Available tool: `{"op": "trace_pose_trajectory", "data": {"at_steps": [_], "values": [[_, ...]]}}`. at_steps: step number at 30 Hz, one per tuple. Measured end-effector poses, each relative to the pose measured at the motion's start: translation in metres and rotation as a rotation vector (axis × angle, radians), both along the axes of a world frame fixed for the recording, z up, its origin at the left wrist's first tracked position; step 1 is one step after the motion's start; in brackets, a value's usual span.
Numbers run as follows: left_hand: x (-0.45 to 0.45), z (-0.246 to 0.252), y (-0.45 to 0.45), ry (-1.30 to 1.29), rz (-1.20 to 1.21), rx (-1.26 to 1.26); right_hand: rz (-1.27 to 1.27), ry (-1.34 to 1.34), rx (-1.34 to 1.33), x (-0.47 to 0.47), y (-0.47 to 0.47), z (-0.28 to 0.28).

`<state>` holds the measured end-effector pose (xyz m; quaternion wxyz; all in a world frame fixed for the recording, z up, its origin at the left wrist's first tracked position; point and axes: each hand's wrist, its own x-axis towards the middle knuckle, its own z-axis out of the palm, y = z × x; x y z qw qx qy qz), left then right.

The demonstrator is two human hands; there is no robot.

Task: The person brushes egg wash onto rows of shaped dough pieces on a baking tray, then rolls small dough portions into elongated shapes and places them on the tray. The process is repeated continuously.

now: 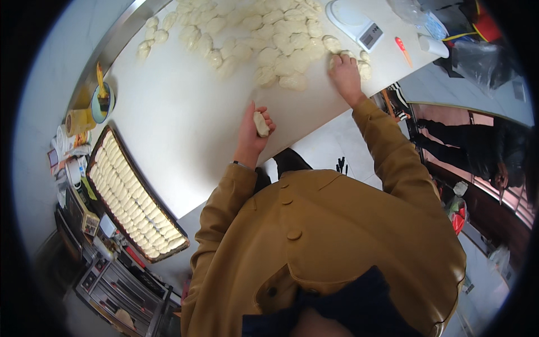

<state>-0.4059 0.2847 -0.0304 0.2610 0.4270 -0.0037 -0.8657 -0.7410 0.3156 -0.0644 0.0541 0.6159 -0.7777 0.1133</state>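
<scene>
My left hand (249, 137), palm turned up over the white table, holds a small oblong piece of dough (261, 124) in its curled fingers. My right hand (346, 78) reaches to small dough pieces (364, 69) near the table's right edge. Its bent fingers touch them and partly hide them, so whether it grips one is not clear. Many flattened dough pieces (286, 46) cover the far part of the table. To the left, a dark-rimmed baking tray (182, 244) bears close rows of shaped dough.
A white digital scale (356, 23) stands beyond my right hand. A red-handled tool (402, 48) lies beside it. At the left edge are a bowl (110, 107) with a brush (101, 86) and a jar (78, 122). Another person (476, 147) is at the right.
</scene>
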Motion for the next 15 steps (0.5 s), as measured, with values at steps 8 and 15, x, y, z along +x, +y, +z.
{"op": "trace_pose_trajectory", "data": {"at_steps": [8, 15], "values": [[0.109, 0.012, 0.009, -0.590, 0.162, -0.289, -0.040, -0.154, 0.124, 0.009, -0.029, 0.040], [0.241, 0.019, 0.077, -1.692, -0.186, -1.231, 0.913, -0.408, 0.127, 0.231, 0.008, 0.019]]}}
